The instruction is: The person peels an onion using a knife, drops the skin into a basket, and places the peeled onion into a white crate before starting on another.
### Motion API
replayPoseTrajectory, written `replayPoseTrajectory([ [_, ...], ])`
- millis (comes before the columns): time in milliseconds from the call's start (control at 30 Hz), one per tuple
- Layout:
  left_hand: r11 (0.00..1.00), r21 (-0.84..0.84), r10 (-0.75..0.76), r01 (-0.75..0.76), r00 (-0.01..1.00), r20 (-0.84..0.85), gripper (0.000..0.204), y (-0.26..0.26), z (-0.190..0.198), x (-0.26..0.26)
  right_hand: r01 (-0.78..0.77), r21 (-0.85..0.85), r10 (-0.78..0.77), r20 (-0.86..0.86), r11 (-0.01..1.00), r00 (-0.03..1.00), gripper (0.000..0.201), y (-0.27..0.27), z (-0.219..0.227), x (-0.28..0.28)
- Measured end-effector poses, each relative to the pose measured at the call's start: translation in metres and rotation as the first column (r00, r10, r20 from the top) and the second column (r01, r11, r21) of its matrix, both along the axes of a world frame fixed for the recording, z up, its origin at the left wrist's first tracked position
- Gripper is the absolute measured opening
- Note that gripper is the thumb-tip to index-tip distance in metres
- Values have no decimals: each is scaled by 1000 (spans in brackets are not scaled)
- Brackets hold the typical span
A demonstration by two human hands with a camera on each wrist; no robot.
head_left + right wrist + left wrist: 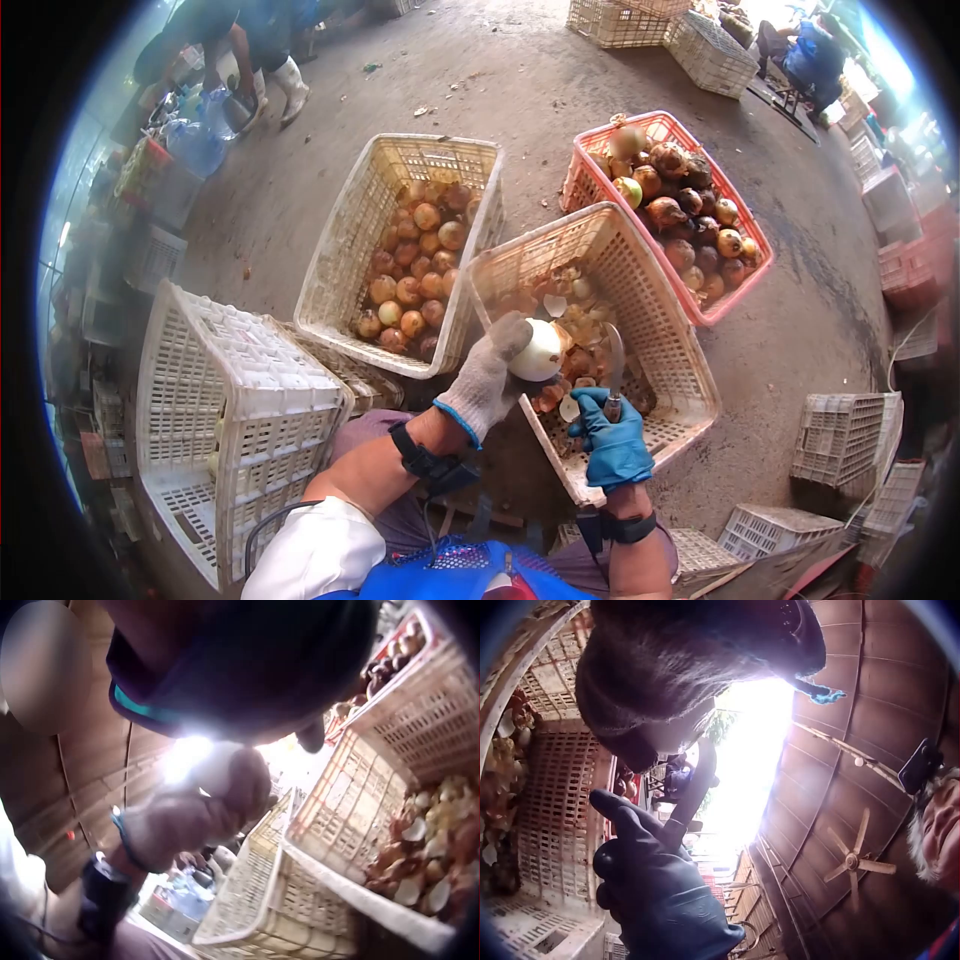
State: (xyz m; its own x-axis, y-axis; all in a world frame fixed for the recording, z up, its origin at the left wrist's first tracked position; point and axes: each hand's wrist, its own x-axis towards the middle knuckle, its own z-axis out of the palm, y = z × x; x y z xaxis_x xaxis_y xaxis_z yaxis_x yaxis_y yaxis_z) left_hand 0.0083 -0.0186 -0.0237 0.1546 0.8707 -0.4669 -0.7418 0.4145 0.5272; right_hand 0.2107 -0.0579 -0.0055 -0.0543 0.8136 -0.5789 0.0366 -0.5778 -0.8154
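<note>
My left hand (478, 388), in a pale knit glove with a blue cuff, grips a peeled white onion (537, 352). A blue rubber glove covers my right hand (616, 442), which holds a knife (616, 362) with a curved blade pointing away from me. The blade stands a little to the right of the onion in the head view. Both hands are over the near end of a whitish plastic crate (668, 318) with onion skins and scraps (588, 325) inside. In the left wrist view, the knife blade (697, 780) rises from the blue-gloved fist.
Beyond on the left stands a cream crate (335, 235) of brown onions (408, 290). A red crate (757, 235) of darker onions (665, 212) adjoins the scrap crate on the right. Stacked white crates (240, 400) flank my left side. Other people (815, 55) are farther back.
</note>
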Motion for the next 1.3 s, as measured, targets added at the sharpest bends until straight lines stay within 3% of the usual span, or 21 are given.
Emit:
replayPoseTrajectory([
  [100, 1000, -9, -29, 28, 979, -202, 96, 1, 7, 1, 86, 114, -77, -80, 990, 994, 34, 0, 6, -4],
  [133, 999, 53, 17, -1, 956, -294, 77, -2, 9, 6, 111, 191, -91, -109, 975, 990, 36, -1, 4, -8],
  [167, 997, 70, 2, 26, 932, -362, 93, -3, 3, 7, 134, 270, -101, -134, 953, 986, 39, -2, 3, -10],
  [233, 942, 247, 28, 226, 681, -731, 101, -5, -23, 0, 73, 387, -65, -35, 919, 997, 42, -2, 9, -9],
  [300, 921, 257, -49, 294, 739, -672, 110, -8, 12, 7, -2, 460, -78, 154, 888, 985, 25, -3, 17, -5],
  [367, 901, 271, -82, 339, 746, -661, 116, -12, 1, 9, -26, 548, -132, 247, 836, 960, 13, -6, 5, 0],
  [433, 904, 271, -105, 332, 785, -610, 118, -14, 3, 14, 20, 536, -143, 189, 844, 972, 11, -6, 30, -4],
  [533, 902, 277, -147, 332, 838, -525, 109, -14, 12, 13, -17, 574, -282, 428, 819, 859, 13, -1, 6, 10],
  [600, 916, 256, -158, 308, 865, -476, 103, -11, 11, 13, 26, 592, -350, 440, 806, 827, 15, 3, -2, 16],
  [633, 940, 224, -194, 259, 941, -277, 99, -10, 14, 12, 44, 596, -379, 450, 802, 809, 16, 5, -4, 19],
  [667, 954, 208, -194, 216, 973, -123, 97, -7, 13, 11, 16, 460, -284, 519, 888, 806, 15, 5, -6, 26],
  [700, 971, 166, -178, 170, 983, 33, 95, -8, 12, 9, -42, 475, -251, 537, 879, 805, 19, 7, 2, 26],
  [733, 973, 154, -195, 171, 968, 158, 89, -6, 21, 8, -8, 464, -230, 454, 886, 861, 22, 8, -6, 29],
  [867, 985, 121, -149, 125, 964, 218, 71, -3, -4, 1, 41, 394, -159, 269, 918, 950, 26, 5, -18, 22],
  [1033, 998, 9, -55, 55, 957, 284, 65, -2, 1, 3, -203, 542, -117, 498, 815, 859, 31, 2, -10, 5],
  [1167, 991, -8, -122, 133, 928, 352, 66, -4, -8, 1, -377, 590, -114, 629, 714, 769, 33, 2, 2, 0],
  [1300, 990, -109, -53, 88, 956, 289, 69, -6, -7, 6, -438, 598, -120, 671, 671, 732, 39, 1, 6, -1],
])
